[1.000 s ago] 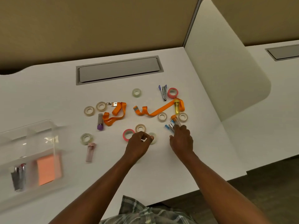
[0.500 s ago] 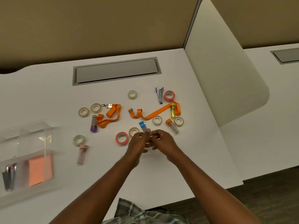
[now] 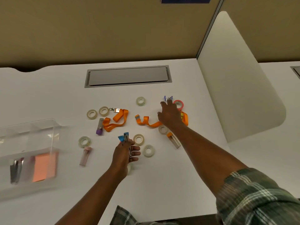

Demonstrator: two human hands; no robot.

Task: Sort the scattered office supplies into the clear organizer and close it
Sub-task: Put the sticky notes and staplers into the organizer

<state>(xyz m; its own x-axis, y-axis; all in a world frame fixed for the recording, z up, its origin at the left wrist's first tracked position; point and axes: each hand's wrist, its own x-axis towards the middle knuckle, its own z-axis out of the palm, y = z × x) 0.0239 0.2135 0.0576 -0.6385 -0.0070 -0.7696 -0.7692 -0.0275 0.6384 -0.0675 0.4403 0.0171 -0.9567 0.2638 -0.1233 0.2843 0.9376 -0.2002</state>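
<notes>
My left hand grips a blue-handled staple remover near the middle of the desk. My right hand reaches far forward, fingers spread, its fingertips at a purple staple remover beside a pink tape roll. Two orange lanyards lie between several clear tape rolls, such as the tape roll by my left hand. The clear organizer sits open at the left edge, holding orange sticky notes and dark metal pieces.
Small capped vials lie about: a purple one, a pink one, an orange one. A grey cable hatch is set in the desk at the back. A white divider panel stands at the right.
The blue staple remover passed from my right hand to my left. My right hand then stretched forward to the purple staple remover. The view tilted up and moved closer.
</notes>
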